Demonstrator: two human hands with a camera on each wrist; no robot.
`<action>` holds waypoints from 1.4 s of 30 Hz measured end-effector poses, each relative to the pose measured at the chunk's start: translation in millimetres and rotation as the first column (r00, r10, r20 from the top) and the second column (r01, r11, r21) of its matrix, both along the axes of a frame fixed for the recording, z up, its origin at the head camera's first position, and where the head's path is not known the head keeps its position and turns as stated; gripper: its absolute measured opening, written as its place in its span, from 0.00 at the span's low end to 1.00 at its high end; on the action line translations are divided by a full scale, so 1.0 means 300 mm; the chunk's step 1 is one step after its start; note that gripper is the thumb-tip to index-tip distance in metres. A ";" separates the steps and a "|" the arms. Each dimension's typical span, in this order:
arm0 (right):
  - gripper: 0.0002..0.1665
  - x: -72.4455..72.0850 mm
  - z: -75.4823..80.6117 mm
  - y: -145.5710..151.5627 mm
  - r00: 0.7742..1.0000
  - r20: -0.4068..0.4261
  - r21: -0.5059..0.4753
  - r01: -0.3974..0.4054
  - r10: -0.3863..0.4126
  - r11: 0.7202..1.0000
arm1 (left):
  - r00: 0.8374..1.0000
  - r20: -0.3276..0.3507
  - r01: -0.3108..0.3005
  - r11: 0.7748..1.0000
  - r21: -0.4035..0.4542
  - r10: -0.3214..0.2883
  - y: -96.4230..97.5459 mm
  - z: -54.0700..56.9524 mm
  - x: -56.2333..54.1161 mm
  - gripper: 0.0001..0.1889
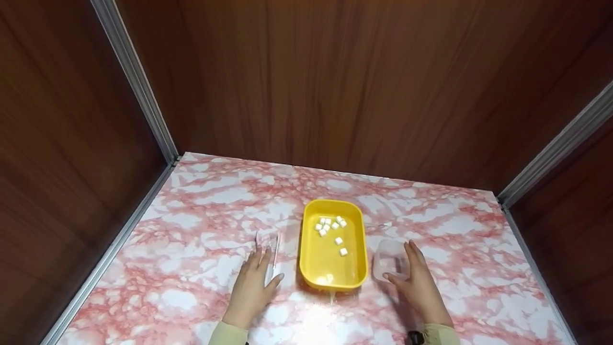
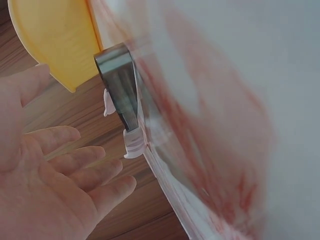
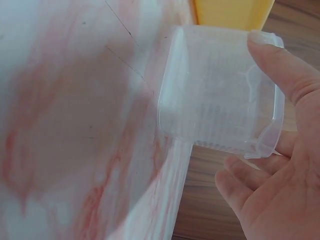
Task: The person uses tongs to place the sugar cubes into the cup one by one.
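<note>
My left hand (image 1: 252, 285) lies beside a pair of metal tongs (image 2: 119, 77) with pale pink tips. In the left wrist view its fingers are spread and apart from the tongs, which lie on the table. Around a clear plastic container (image 3: 215, 90) my right hand (image 1: 419, 285) is held loosely, thumb at one side of the rim and fingers toward the other side. The thumb tip overlaps the rim; whether the fingers touch the wall is hard to tell. Between the hands stands a yellow tray (image 1: 306, 239) with several small white cubes (image 1: 338, 240) in it.
The table (image 1: 191, 258) has a red-and-white marbled cover. A brown wood-look panel (image 1: 335, 86) rises behind its far edge, and metal-framed side panels (image 1: 62, 143) close it in at left and right. Light glares off the table near the front of the tray.
</note>
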State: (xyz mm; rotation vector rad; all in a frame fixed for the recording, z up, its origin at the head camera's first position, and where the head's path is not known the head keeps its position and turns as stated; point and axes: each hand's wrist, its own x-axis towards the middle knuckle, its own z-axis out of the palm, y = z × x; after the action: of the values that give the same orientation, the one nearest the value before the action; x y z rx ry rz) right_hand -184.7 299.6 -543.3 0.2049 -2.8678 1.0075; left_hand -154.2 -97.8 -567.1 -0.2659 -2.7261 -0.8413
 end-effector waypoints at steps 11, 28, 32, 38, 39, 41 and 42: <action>0.57 0.006 -0.001 -0.001 1.000 -0.008 -0.007 0.004 -0.004 1.000 | 0.995 0.096 -0.021 0.997 -0.078 0.029 0.021 0.016 0.000 0.40; 0.58 0.003 -0.005 0.002 1.000 -0.012 0.002 0.001 -0.001 1.000 | 0.997 0.067 -0.033 0.989 -0.143 0.044 0.047 -0.008 -0.006 0.39; 0.57 0.003 -0.004 0.001 1.000 -0.005 0.004 0.000 0.000 1.000 | 0.998 0.053 -0.034 0.979 -0.200 0.046 0.050 -0.013 -0.002 0.39; 0.57 0.007 -0.004 0.001 1.000 0.007 -0.002 -0.002 0.002 1.000 | 0.999 -0.012 -0.054 0.961 -0.273 0.052 0.061 -0.018 0.003 0.34; 0.57 0.007 -0.003 0.001 1.000 0.010 -0.003 -0.001 0.001 1.000 | 0.998 -0.024 -0.063 0.960 -0.271 0.058 0.064 -0.017 0.004 0.33; 0.58 0.008 -0.001 0.001 1.000 0.018 -0.006 0.002 -0.002 1.000 | 0.997 -0.039 -0.075 0.965 -0.251 0.068 0.071 -0.014 0.005 0.32; 0.58 0.008 0.000 0.001 1.000 0.021 -0.006 0.002 -0.002 1.000 | 0.996 -0.044 -0.082 0.967 -0.242 0.073 0.074 -0.014 0.006 0.32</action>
State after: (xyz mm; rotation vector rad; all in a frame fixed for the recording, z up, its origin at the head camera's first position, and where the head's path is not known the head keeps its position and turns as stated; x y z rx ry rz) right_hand -182.2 300.0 -543.4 0.1918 -2.8825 1.0234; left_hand -152.5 -75.6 -571.4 -0.2193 -2.7855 -0.4750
